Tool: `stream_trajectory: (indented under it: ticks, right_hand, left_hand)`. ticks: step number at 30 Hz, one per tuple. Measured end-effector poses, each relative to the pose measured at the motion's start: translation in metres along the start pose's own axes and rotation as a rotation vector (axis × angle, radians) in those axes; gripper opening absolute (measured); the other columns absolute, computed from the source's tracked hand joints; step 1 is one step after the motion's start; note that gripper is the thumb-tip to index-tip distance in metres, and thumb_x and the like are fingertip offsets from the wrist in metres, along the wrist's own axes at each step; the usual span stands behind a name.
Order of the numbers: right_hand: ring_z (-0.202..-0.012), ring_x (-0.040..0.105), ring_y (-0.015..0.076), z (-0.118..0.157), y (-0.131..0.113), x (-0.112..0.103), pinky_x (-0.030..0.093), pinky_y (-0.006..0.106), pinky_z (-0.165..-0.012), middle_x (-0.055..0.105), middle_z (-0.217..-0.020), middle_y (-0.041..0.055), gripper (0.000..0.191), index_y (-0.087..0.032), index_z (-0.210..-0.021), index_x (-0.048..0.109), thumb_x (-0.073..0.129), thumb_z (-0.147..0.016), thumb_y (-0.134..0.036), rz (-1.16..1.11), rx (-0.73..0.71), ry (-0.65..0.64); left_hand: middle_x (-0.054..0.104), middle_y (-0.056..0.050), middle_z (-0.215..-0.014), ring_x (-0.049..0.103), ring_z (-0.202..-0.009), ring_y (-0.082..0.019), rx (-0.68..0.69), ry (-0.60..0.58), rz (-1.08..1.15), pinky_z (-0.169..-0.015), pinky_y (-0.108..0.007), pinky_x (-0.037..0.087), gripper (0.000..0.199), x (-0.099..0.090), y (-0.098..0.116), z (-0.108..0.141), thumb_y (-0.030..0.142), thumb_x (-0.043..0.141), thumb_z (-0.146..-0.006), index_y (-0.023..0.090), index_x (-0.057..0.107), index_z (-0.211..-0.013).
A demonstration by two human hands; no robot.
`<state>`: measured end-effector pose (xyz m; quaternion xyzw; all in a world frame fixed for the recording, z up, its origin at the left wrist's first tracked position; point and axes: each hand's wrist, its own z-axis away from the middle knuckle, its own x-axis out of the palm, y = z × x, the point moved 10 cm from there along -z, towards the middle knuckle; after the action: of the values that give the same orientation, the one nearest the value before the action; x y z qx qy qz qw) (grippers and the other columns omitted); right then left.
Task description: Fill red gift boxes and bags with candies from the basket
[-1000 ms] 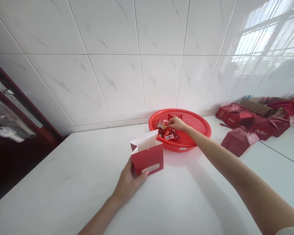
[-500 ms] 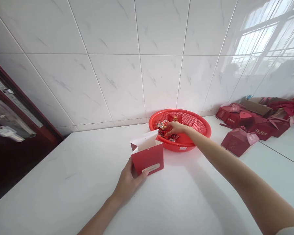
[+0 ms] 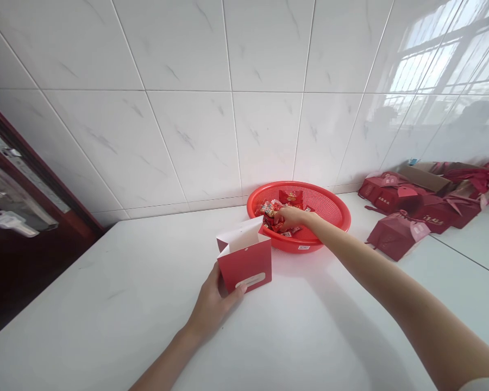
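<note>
An open-topped red box with a white inside stands on the white table, tilted slightly towards the left. My left hand grips its lower left corner, the thumb on the front near a pale label. Behind and to the right of the box is a red perforated basket. Red and gold wrapped sweets lie in its left part. My right hand is down among them with its fingers curled together; what the fingertips hold is hidden.
Several closed dark red boxes with ribbons sit on the right of the white table. A tiled wall runs behind. At the far left is a dark red door with keys.
My right hand has dipped slightly lower into the sweets, its fingers more curled. My left hand and the open box have stayed in place.
</note>
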<state>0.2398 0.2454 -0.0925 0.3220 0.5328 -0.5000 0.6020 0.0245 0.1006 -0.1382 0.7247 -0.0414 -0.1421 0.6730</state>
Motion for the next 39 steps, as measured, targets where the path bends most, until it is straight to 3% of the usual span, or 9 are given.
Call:
stream_trajectory:
  ticks: [7,17,23,28,39]
  right_hand:
    - [-0.096,0.066,0.0189,0.001,0.012,-0.004,0.057,0.039,-0.084,0.067,-0.112,0.0072,0.025,-0.015,-0.112,0.066,0.062,-0.097,-0.036,0.04,0.125,0.032]
    - [-0.101,0.067,0.0207,0.008,0.023,-0.026,0.057,0.041,-0.089,0.068,-0.116,0.008,0.03,-0.016,-0.115,0.066,0.058,-0.1,-0.041,-0.062,0.21,0.155]
    - [-0.107,0.065,0.0227,0.005,0.044,-0.008,0.057,0.043,-0.09,0.063,-0.127,0.01,0.033,-0.018,-0.126,0.061,0.062,-0.098,-0.035,-0.062,0.307,0.033]
    - [-0.108,0.065,0.0231,0.007,0.045,0.002,0.057,0.044,-0.09,0.063,-0.127,0.01,0.033,-0.017,-0.126,0.061,0.063,-0.098,-0.034,-0.072,0.322,-0.055]
    - [-0.108,0.065,0.023,0.013,0.05,-0.022,0.057,0.044,-0.092,0.063,-0.128,0.0103,0.033,-0.018,-0.126,0.062,0.061,-0.099,-0.036,-0.238,0.401,0.179]
  left_hand:
    - [0.069,-0.011,-0.133,0.066,-0.121,-0.031,0.007,-0.021,-0.018,-0.102,-0.046,0.055,0.058,-0.003,-0.005,-0.001,0.046,0.073,-0.084,0.026,0.053,-0.134]
    - [0.07,-0.013,-0.129,0.068,-0.118,-0.033,0.003,0.028,0.015,-0.101,-0.048,0.056,0.061,0.0,0.005,0.002,0.051,0.074,-0.08,0.024,0.054,-0.132]
    - [0.07,-0.014,-0.13,0.067,-0.119,-0.035,-0.005,0.021,-0.033,-0.101,-0.05,0.055,0.065,-0.001,0.003,0.0,0.053,0.075,-0.079,0.024,0.054,-0.133]
    - [0.071,-0.014,-0.129,0.068,-0.117,-0.034,0.008,0.035,-0.03,-0.098,-0.047,0.057,0.065,-0.004,0.003,0.0,0.052,0.076,-0.078,0.024,0.055,-0.134]
    - [0.071,-0.014,-0.128,0.068,-0.116,-0.034,0.019,0.03,-0.035,-0.098,-0.049,0.057,0.065,-0.004,0.004,-0.001,0.052,0.076,-0.079,0.023,0.055,-0.133]
